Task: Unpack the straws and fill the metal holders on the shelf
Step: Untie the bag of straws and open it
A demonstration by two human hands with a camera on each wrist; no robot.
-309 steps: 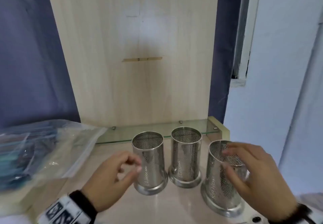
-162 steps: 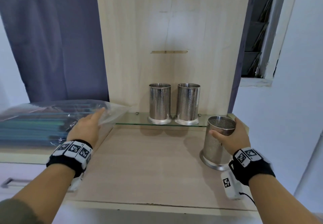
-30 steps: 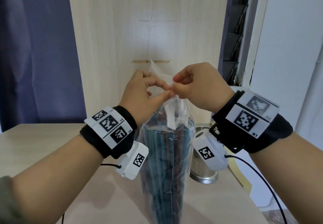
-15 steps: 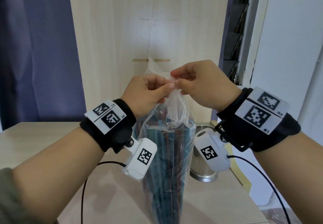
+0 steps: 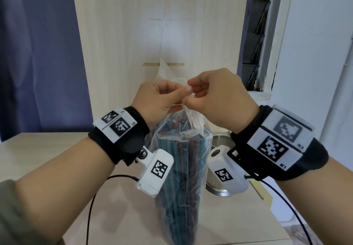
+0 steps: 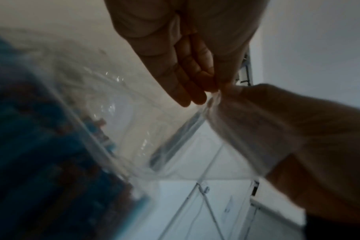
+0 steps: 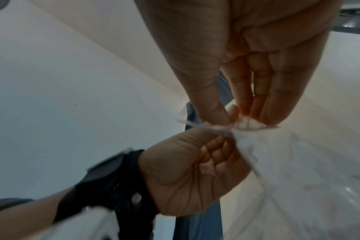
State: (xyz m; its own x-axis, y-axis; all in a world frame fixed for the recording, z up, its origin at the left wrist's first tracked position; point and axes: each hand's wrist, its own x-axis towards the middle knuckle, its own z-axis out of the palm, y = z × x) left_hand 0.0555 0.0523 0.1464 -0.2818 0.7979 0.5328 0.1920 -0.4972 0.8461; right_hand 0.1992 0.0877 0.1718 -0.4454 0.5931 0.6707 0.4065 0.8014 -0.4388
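- left hand [image 5: 159, 99]: thumb and curled fingers pinching the gathered top of the plastic bag [image 5: 183, 133]
- right hand [image 5: 217, 95]: same pinch on the bag top, fingertips touching the left's
- straws [image 5: 179, 177]: teal and dark red bundle, all inside the bag, standing upright on the countertop [image 5: 47, 149] directly below both hands
- bag looks unopened, top bunched and twisted; judging this as the opening step
- one metal holder [image 5: 219, 145] visible under the right wrist, mostly hidden, no straws visible in it
- other holders and shelf: not in view
- remaining: open bag, pull straws, fill holders. Nothing filled yet as far as visible
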